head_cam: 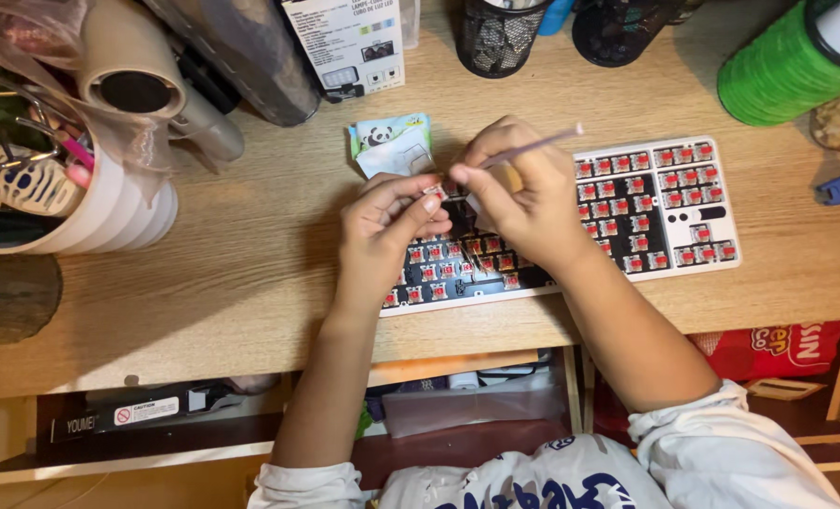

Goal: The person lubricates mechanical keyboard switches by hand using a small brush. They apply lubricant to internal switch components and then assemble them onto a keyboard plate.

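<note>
A white keyboard (669,203) with its keycaps off lies on the wooden desk (241,254), its red switches showing. My left hand (382,231) pinches a small switch between thumb and fingertips over the keyboard's upper left part. My right hand (523,193) grips a thin stick-like tool (538,144) with a white tip; its lower end meets the switch in my left fingers. Both hands hide the middle of the keyboard.
A small packet with a panda picture (391,141) lies just behind my hands. A white cup of tools (81,203) stands at the left, a white box (349,42) and two black mesh holders (495,36) at the back, a green spool (787,66) at the right.
</note>
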